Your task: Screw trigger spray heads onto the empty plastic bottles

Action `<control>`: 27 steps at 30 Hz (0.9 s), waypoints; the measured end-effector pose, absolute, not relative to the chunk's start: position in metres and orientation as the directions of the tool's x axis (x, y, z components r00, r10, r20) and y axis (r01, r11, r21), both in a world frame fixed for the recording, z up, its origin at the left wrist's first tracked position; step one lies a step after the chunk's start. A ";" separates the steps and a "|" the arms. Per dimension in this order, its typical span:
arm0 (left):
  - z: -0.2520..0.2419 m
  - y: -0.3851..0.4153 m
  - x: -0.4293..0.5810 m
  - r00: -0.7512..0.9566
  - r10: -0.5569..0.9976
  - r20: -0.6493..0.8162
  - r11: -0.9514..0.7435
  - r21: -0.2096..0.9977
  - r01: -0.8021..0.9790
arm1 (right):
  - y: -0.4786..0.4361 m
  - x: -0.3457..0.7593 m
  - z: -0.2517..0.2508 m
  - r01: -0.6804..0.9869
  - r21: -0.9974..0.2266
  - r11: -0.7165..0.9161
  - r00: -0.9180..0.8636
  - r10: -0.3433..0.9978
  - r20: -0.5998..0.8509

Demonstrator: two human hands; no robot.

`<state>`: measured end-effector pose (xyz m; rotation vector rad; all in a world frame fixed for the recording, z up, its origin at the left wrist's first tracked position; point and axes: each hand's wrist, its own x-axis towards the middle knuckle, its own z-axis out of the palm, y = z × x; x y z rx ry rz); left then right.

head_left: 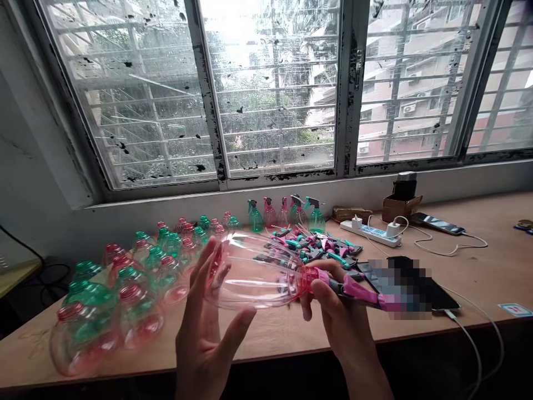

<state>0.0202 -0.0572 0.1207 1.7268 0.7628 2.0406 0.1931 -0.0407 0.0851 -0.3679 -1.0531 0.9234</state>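
Note:
A clear pink spray bottle (254, 269) lies sideways in the air above the table's front edge, its neck pointing right. My left hand (206, 333) is curled around its base end, thumb below and fingers behind. At the neck, my right hand (339, 311) grips a pink and dark grey trigger spray head (360, 290) between thumb and fingers. The head sits at the bottle's mouth; whether its thread is engaged, I cannot tell. Behind the bottle lies a heap of loose pink, teal and grey spray heads (320, 244).
Several open pink and green bottles (133, 311) crowd the wooden table's (287, 339) left side. Several bottles with heads fitted (270, 214) stand against the wall. To the right are a power strip (370, 233), a phone (439, 223), a tablet-like device (441, 297) and trailing cables.

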 end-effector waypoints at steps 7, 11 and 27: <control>0.116 -0.054 0.017 -0.205 0.579 0.789 -0.806 0.592 0.005 | -0.039 0.193 0.084 -0.458 -0.658 0.597 0.228 0.795 0.562; 0.112 -0.047 0.008 -0.170 0.549 0.818 -0.834 0.550 -0.043 | -0.039 0.195 0.082 -0.422 -0.667 0.614 0.210 0.782 0.587; 0.113 -0.043 -0.002 -0.053 0.473 0.879 -0.880 0.474 0.006 | -0.051 0.197 0.092 -0.443 -0.680 0.585 0.251 0.809 0.532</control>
